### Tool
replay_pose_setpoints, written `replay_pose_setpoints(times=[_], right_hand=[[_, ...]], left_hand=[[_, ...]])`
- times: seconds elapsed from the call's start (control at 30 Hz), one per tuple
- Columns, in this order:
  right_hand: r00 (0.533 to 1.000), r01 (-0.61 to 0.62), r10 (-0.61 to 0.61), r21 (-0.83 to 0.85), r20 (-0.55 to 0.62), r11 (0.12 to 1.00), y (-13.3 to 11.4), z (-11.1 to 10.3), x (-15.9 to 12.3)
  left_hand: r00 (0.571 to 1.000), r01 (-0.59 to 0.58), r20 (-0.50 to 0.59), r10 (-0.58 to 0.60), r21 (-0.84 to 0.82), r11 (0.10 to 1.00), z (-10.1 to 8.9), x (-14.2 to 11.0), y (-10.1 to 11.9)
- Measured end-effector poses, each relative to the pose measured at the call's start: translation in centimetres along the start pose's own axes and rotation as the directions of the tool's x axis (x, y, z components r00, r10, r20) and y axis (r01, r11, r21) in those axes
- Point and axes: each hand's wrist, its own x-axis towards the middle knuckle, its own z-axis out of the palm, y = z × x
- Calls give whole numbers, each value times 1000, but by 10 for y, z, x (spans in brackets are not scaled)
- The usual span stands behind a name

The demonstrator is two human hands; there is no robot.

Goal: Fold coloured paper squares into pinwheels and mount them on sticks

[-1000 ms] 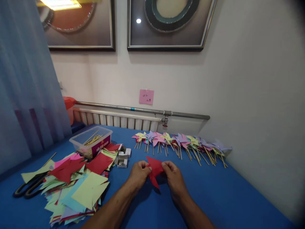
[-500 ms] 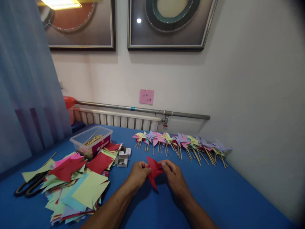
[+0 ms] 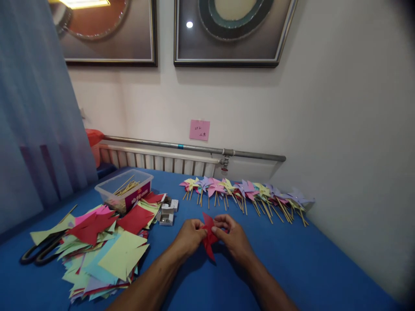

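Observation:
Between my two hands, a little above the blue table, is a red paper pinwheel point(image 3: 209, 236) with its points folded toward the middle. My left hand point(image 3: 189, 236) pinches its left side between thumb and fingers. The thumb of my right hand point(image 3: 232, 237) presses near its centre, with the fingers curled behind the right side. No stick shows on this pinwheel. Behind my hands, several pinwheels on sticks point(image 3: 246, 190) lie in a row in pink, yellow and purple. Two small white boxes point(image 3: 166, 219) with tiny metal pieces stand just left of my hands.
A pile of cut paper squares point(image 3: 121, 255) covers the left of the blue table point(image 3: 292, 268), beside black-handled scissors point(image 3: 42, 250). Farther back stands a clear plastic tub point(image 3: 125, 190) with wooden sticks. A metal pipe point(image 3: 194, 149) and radiator run along the wall.
My right thumb has moved left from the pinwheel's right edge toward its centre, folding the right part inward. My left hand keeps its pinch almost in place.

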Motion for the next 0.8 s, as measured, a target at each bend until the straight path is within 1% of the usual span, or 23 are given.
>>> replay_pose_setpoints(times=[0.1,0.2,0.33,0.43,0.63,0.8], right_hand=[[995,-55,53,22,86,998,-2,0,-2],[989,-51,48,21,139,998,-4,-2,-3],[987,-43,39,19,159,999,-7,-4,-4],[983,-49,45,16,178,999,-9,-4,-5],[973,-100,88,45,214,994,-7,-2,-5],[977,-83,69,59,202,995,-6,-1,-5]], left_hand=[[999,-17,30,17,9,1000,0,-1,-1],[998,-35,48,34,33,999,-1,-1,-2],[997,-48,61,45,57,997,-2,-3,-1],[997,-37,71,32,70,997,-3,-4,0],[993,-22,114,18,33,999,-3,-3,-3],[993,-7,115,5,18,1000,-2,-2,-6]])
